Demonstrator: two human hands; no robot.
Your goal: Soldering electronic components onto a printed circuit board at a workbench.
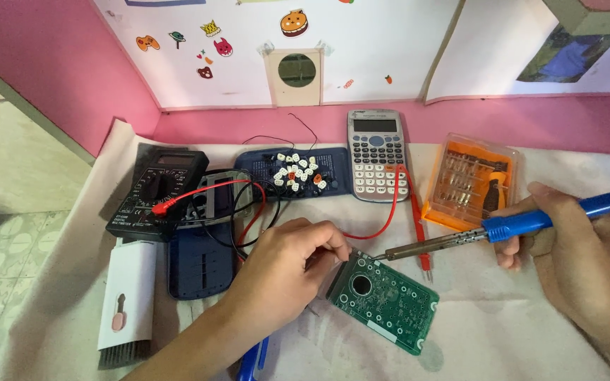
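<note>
Fingers of the left hand (287, 264) pinch the upper corner of the green circuit board (384, 301), which lies flat between both hands. Closed around a blue-handled soldering iron (503, 229), the right hand (577, 257) brings its tip to that same corner. Beyond the board sit a grey calculator (376, 155) and an orange screwdriver-bit case (471, 181); left of the board lies a black multimeter (157, 192).

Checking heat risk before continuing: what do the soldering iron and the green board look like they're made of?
Soldering iron: blue handle looks like glossy plastic; the shaft looks like dull grey metal, darker toward the tip. Green circuit board: seemingly rigid laminate with a glossy green coating, dotted with small silvery solder pads and a round hole.
</note>
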